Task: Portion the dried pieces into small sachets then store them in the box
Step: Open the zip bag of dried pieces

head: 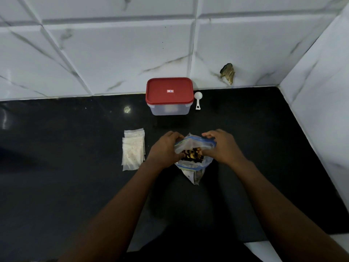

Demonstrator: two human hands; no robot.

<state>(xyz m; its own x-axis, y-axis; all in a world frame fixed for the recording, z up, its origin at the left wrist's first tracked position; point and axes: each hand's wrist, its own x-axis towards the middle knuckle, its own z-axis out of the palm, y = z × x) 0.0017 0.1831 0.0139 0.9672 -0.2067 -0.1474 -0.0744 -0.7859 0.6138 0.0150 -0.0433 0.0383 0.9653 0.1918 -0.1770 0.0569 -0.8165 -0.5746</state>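
Head view: left hand (164,150), right hand (221,146) fingers pinching zip bag (188,144) rim; dried pieces (192,155) inside.

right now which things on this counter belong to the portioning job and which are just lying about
Job: zip bag of dried pieces, gripped by left hand and right hand; stack of small sachets; red-lidded box, lid on; white scoop, probably.
Lying about: brown patch on the wall tiles; pale speck on the counter.
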